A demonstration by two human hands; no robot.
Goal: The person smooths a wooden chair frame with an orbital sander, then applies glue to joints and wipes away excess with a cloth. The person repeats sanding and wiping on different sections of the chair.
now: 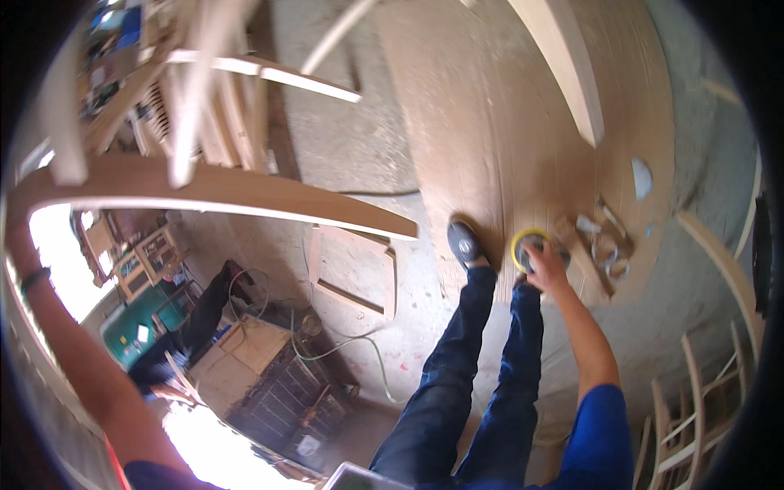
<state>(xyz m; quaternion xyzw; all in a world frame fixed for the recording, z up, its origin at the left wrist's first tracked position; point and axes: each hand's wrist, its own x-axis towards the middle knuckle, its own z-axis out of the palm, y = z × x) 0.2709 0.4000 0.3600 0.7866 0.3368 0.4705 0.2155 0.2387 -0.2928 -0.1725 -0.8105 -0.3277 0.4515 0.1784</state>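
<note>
My left arm reaches up along the left rim, with a dark band at the wrist. My left hand [21, 233] is closed at the end of a long curved wooden piece [245, 194], pale and unpainted, part of a larger frame held up near me; its fingers are hard to make out. Down by my right leg, my right hand [549, 265] is wrapped over a round grey disc with a yellow rim [523, 251], like a sanding pad. Another tapering wooden leg [572, 73] hangs in from the top, above the cardboard.
Cardboard [490, 139] covers the concrete floor. Beside my right hand lie a wooden strip [590, 261], tape rings [604, 247] and small tools. A wooden frame [355, 306] lies left of my feet, near a dark cabinet [278, 384] and a green hose [377, 359]. Chair frames [694, 408] stand at right.
</note>
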